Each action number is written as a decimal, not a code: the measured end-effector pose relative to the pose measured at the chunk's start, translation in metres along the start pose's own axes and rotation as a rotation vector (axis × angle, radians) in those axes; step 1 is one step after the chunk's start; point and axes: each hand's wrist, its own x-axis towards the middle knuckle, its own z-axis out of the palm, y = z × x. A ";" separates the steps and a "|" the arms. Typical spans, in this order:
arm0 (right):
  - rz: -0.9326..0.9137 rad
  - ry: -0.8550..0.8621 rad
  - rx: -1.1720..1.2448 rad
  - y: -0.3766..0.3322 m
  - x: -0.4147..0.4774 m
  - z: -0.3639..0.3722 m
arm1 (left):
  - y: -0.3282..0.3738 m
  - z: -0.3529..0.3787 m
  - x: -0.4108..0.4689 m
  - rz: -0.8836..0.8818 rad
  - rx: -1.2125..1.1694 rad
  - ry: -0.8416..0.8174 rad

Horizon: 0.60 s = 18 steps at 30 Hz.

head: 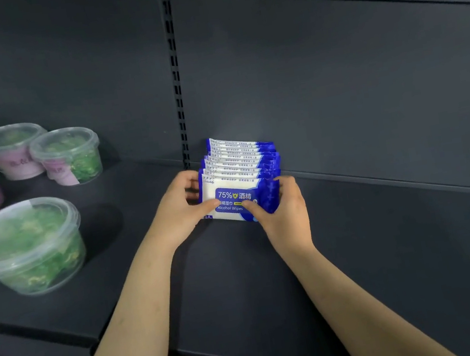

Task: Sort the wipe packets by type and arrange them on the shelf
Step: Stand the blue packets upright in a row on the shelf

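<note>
Both hands on a row of packets [241, 176] standing at the shelf's [362, 250] back edge

The blue-and-white alcohol wipes stand upright, one behind another, just right of the slotted upright [176, 79], and the rearmost sits near the back panel [333, 70]. The left hand [181, 207] pinches the left end, thumb on the front face and fingers curled round the side. The right hand [285, 210] grips the right end the same way. The fingertips behind are hidden, so I can't tell how many packets each hand holds, and only the top strips of the rear ones show. Blurry lidded tubs [31, 244] of green stuff sit towards the shelf's left end, some cut off by the frame.
</note>
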 end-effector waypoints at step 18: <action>0.185 -0.114 0.171 0.005 0.000 -0.031 | 0.000 0.004 -0.004 -0.022 -0.036 0.092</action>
